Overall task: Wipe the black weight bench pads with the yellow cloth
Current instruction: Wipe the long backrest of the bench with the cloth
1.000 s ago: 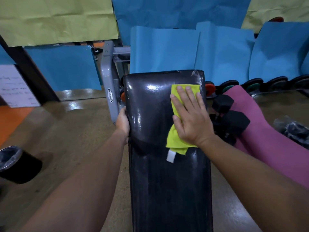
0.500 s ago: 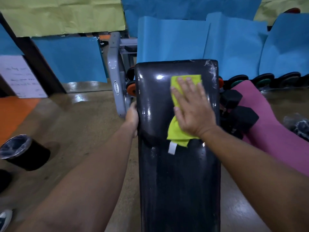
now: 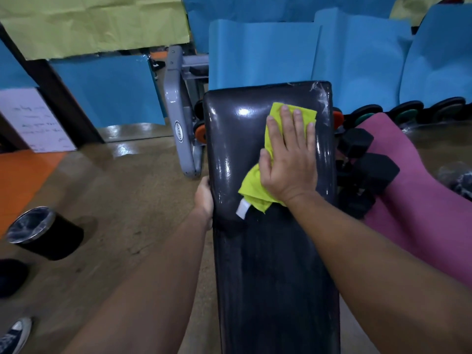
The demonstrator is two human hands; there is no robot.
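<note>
The black bench pad [image 3: 268, 264] runs from the bottom of the view up to the middle, its far section shiny and tilted upward. A yellow cloth [image 3: 251, 190] with a white tag lies on the upper right part of the far section. My right hand [image 3: 290, 159] lies flat on the cloth with straight fingers, pressing it to the pad. My left hand [image 3: 204, 198] grips the pad's left edge, its fingers hidden behind the edge.
A grey machine frame [image 3: 178, 123] stands left of the bench. Black dumbbells [image 3: 365, 169] and a pink mat [image 3: 419, 195] lie close on the right. A black bin [image 3: 42, 233] sits on the floor at left. A shoe [image 3: 15, 335] shows bottom left.
My right hand and the cloth have stayed near the far right part of the pad, sliding slightly. The view has shifted a little. My left hand keeps its grip on the edge.
</note>
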